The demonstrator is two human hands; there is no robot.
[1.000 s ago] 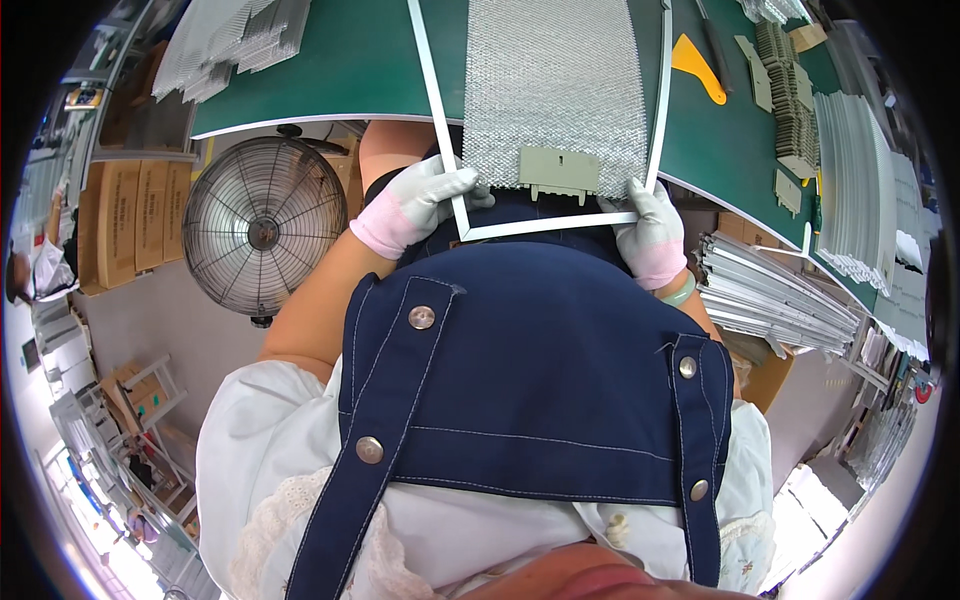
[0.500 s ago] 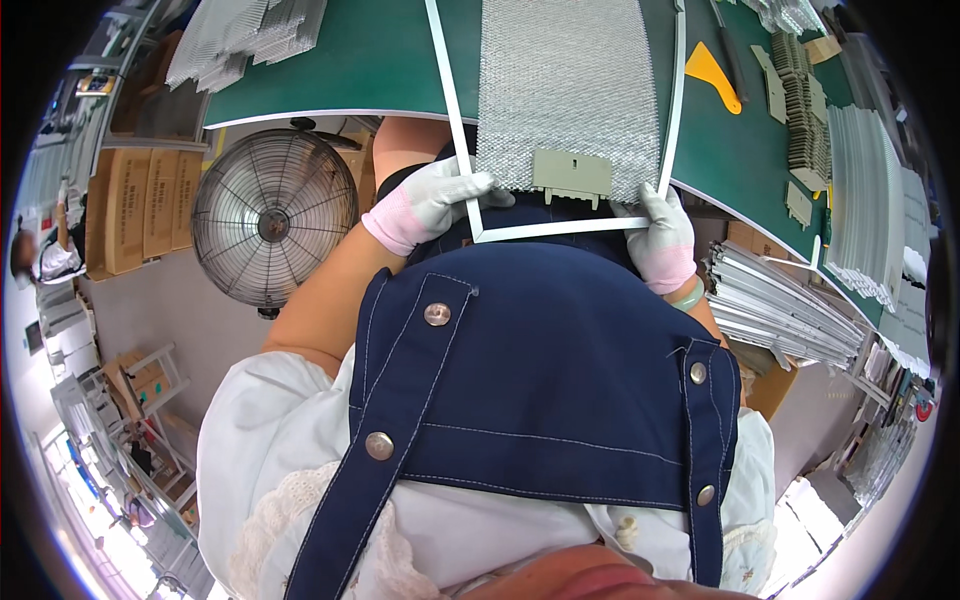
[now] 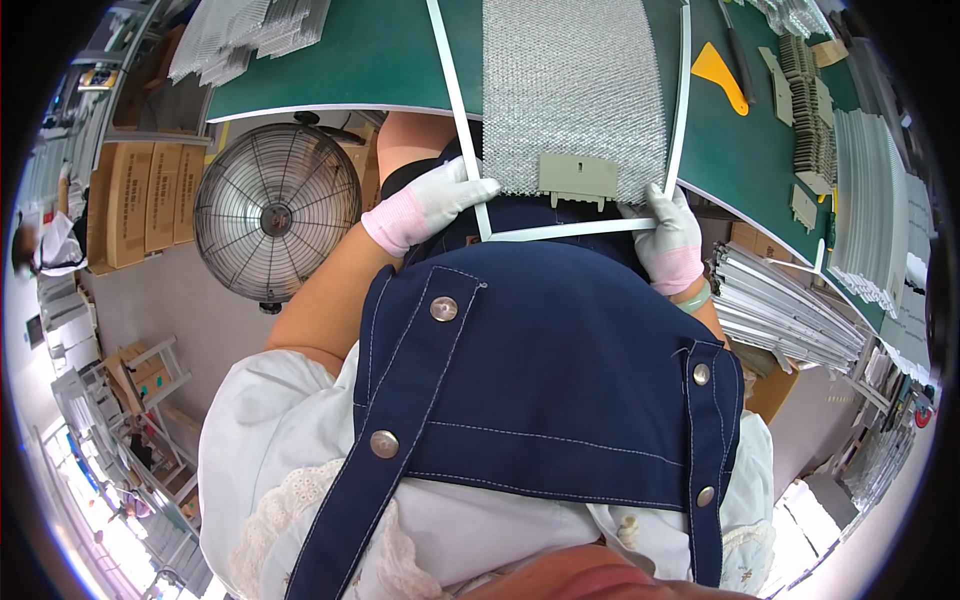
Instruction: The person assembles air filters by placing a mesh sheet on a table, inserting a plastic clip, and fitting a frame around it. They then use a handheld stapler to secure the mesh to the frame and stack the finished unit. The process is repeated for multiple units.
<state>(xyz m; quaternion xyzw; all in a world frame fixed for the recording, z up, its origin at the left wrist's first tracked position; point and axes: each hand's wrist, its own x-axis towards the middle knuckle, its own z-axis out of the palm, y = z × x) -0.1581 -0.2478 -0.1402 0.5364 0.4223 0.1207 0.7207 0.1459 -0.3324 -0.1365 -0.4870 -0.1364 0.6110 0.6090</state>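
Observation:
A thin white metal frame (image 3: 457,95) extends from the bench toward my lap, its near bar crossing in front of my apron. Inside it lies a silver mesh panel (image 3: 572,90). At the panel's near end sits a grey-green plastic clip plate (image 3: 578,178) with small prongs facing me. My left hand (image 3: 432,205), in a white and pink glove, is closed on the frame's left bar near the corner. Gloved alike, my right hand (image 3: 670,240) grips the near right corner, hiding the joint there; some of its fingers are out of sight beneath.
On the green bench (image 3: 350,70) lie a yellow scraper (image 3: 718,76), stacked clip plates (image 3: 800,120) and mesh sheets (image 3: 250,35). A floor fan (image 3: 277,218) stands at left beside cardboard boxes (image 3: 140,200). Metal strips (image 3: 785,305) are bundled below the bench at right.
The frame, mesh panel and clip plate have shifted slightly right in the picture. My left fingers no longer reach as far across the left bar. Both hands stay at the frame.

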